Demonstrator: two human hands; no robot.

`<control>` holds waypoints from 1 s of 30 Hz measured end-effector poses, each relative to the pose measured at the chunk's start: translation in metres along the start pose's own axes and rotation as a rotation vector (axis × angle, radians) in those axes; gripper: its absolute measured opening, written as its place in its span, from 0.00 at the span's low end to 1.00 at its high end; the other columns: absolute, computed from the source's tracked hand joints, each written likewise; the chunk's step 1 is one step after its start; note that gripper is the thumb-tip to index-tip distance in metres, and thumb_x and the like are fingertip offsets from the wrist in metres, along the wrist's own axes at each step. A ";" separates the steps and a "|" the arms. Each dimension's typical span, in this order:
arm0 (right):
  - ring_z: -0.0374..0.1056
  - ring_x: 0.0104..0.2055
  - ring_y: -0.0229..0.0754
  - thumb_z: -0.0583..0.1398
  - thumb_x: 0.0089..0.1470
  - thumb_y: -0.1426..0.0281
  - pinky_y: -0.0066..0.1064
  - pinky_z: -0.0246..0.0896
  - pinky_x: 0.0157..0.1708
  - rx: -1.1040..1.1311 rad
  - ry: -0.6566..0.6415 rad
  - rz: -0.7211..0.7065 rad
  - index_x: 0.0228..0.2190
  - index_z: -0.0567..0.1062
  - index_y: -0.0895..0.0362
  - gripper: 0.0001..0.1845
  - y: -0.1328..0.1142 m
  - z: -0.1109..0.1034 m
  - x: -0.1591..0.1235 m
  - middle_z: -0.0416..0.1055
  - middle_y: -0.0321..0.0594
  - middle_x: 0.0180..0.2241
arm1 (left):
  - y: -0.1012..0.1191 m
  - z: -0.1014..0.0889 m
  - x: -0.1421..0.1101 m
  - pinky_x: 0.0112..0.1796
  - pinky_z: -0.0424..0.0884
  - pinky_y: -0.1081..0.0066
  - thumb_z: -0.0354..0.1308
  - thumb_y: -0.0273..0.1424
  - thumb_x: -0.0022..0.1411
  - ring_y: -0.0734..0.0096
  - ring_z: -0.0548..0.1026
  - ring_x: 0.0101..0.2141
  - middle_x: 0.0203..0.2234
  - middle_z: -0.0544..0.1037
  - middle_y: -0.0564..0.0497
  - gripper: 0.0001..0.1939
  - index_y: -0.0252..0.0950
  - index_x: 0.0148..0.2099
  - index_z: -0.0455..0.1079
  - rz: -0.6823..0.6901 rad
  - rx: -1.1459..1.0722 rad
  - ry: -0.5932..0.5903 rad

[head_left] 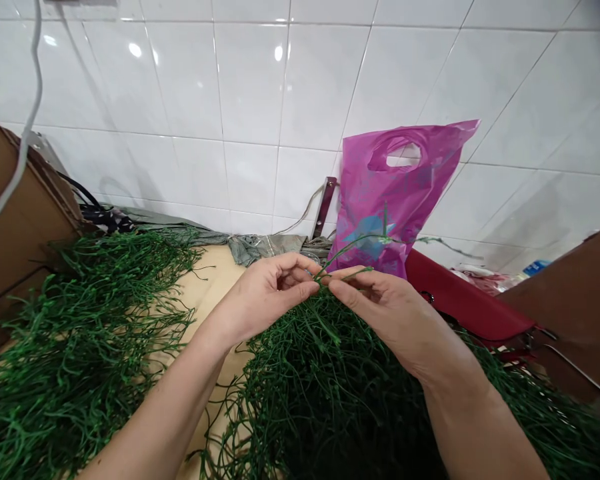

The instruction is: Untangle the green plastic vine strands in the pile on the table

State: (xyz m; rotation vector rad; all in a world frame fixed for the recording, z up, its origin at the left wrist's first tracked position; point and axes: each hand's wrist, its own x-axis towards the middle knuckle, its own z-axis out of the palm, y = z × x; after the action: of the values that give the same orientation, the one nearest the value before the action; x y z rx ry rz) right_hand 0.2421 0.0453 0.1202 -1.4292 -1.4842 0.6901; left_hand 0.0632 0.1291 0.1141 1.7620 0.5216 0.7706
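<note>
My left hand (267, 297) and my right hand (385, 310) meet above the table, fingertips pinched together on thin green plastic stems (353, 257) that branch up and to the right. Both hands are closed in a pinch. Below them lies a big dark heap of green stems (320, 393). A second heap of green stems (75, 347) covers the table's left side.
A magenta plastic bag (395, 200) leans on the white tiled wall behind the hands. A red bag (460, 300) lies right of it. A cardboard box (15, 220) stands at the left, with a white cable (23, 143) hanging over it. Grey cloth (260, 247) lies at the back.
</note>
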 end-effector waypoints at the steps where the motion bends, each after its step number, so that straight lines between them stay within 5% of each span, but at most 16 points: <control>1: 0.73 0.43 0.46 0.63 0.56 0.57 0.34 0.65 0.44 -0.003 0.002 0.003 0.37 0.81 0.54 0.14 0.002 0.002 0.002 0.80 0.39 0.38 | 0.000 0.002 -0.001 0.31 0.63 0.75 0.60 0.27 0.62 0.77 0.67 0.29 0.29 0.74 0.55 0.07 0.33 0.43 0.73 0.006 0.004 0.008; 10: 0.71 0.36 0.41 0.64 0.53 0.63 0.32 0.64 0.38 0.033 -0.111 0.002 0.34 0.79 0.55 0.10 0.010 0.003 0.005 0.79 0.37 0.34 | -0.002 0.002 -0.001 0.35 0.66 0.75 0.60 0.26 0.62 0.76 0.72 0.32 0.31 0.78 0.53 0.07 0.33 0.44 0.73 -0.001 0.053 0.036; 20: 0.70 0.35 0.42 0.58 0.47 0.72 0.33 0.62 0.40 -0.241 0.063 -0.123 0.29 0.74 0.55 0.05 0.004 0.017 0.005 0.74 0.35 0.29 | -0.001 0.001 -0.002 0.26 0.54 0.74 0.59 0.32 0.63 0.77 0.59 0.24 0.21 0.64 0.59 0.07 0.34 0.34 0.71 -0.092 0.200 -0.067; 25: 0.67 0.29 0.40 0.56 0.49 0.72 0.32 0.62 0.33 -0.028 -0.027 -0.095 0.23 0.71 0.54 0.06 0.009 0.006 0.007 0.71 0.34 0.24 | -0.005 -0.005 0.000 0.33 0.62 0.72 0.59 0.34 0.64 0.74 0.68 0.29 0.27 0.73 0.53 0.08 0.35 0.36 0.71 -0.085 -0.114 -0.241; 30: 0.70 0.32 0.41 0.55 0.50 0.74 0.33 0.64 0.36 0.015 -0.104 -0.114 0.23 0.72 0.54 0.08 0.010 -0.013 0.005 0.74 0.36 0.26 | -0.008 -0.011 0.001 0.37 0.62 0.71 0.60 0.36 0.64 0.73 0.68 0.31 0.26 0.73 0.54 0.09 0.36 0.35 0.70 -0.076 -0.201 -0.152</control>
State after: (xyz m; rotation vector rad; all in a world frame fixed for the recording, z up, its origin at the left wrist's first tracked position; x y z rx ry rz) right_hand 0.2584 0.0489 0.1179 -1.3031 -1.6246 0.7126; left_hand 0.0559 0.1397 0.1094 1.5903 0.3922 0.6084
